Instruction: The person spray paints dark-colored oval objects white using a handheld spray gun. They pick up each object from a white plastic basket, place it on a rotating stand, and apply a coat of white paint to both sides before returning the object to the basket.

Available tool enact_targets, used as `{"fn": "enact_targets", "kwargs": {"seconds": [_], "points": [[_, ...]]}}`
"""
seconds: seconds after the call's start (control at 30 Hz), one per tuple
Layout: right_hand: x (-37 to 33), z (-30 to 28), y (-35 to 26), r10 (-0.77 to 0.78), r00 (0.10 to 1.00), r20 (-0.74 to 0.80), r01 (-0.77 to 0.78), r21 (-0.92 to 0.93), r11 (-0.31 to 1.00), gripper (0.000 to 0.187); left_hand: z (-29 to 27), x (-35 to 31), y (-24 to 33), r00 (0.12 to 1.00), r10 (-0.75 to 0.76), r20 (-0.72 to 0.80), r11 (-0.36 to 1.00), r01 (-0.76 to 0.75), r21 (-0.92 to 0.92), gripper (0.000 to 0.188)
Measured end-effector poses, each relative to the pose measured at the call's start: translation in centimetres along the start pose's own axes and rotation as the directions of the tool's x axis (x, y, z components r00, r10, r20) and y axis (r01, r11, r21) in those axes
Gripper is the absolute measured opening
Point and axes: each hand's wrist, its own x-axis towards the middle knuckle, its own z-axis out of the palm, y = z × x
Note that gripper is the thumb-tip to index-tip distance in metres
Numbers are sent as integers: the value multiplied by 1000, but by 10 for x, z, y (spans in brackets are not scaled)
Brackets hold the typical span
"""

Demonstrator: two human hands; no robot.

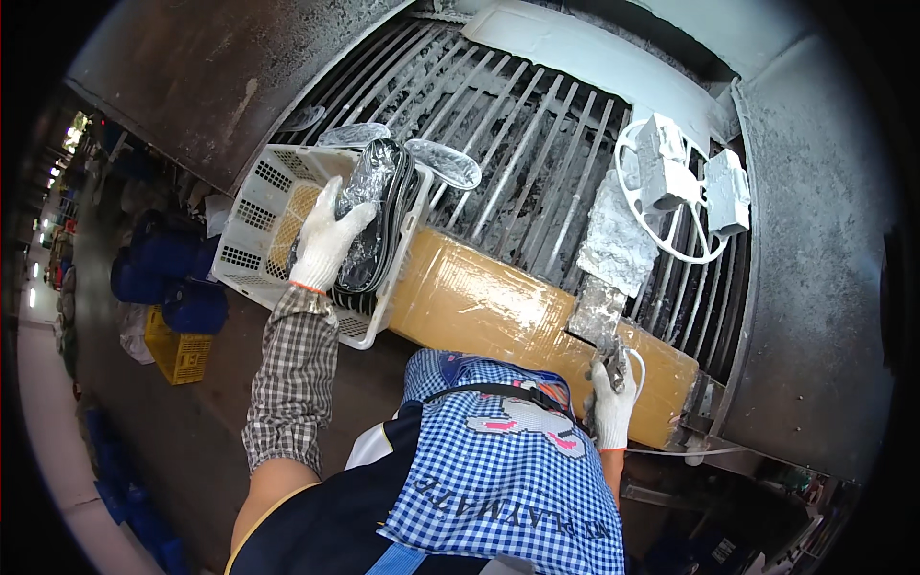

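Observation:
My left hand (324, 241), in a white knit glove, grips a clear plastic-wrapped bundle (369, 216) that stands in a white perforated basket (251, 216) next to dark flat pieces. My right hand (611, 402), also gloved, is closed on the lower end of a frost-covered grey slab (613, 251) that leans up over a metal grate (522, 144). Between my hands a long tan wrapped block (498, 311) lies along the grate's front edge. I wear a blue checked apron (508, 479).
Two frosted white blocks (690, 177) sit on a white wire ring on the grate at the right. Clear wrapped pieces (443, 161) lie behind the basket. Blue drums (168, 278) and a yellow crate (179, 355) stand on the floor at left. Rusty metal walls flank the grate.

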Motion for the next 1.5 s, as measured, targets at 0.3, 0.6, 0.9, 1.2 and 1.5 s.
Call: {"fn": "enact_targets", "kwargs": {"seconds": [0.3,0.6,0.9,1.2,1.5], "points": [[0,-12,-3,-27,1000,-1,27,-6,1000,42,20,56,84,991,-84,107,853,16,521,106],[-10,-34,8,-11,999,-39,12,44,999,45,-29,32,139,969,197,-147,963,-219,-155,82],[4,-68,52,-242,964,-111,255,129,958,74,78,-44,91,850,-73,522,787,370,-494,32],[-17,-124,32,-248,966,-76,256,131,958,84,209,-128,141,765,-58,641,894,325,-308,49],[4,-144,-2,-404,912,67,407,-52,912,80,273,-163,202,582,692,427,709,-659,-251,46]]}}
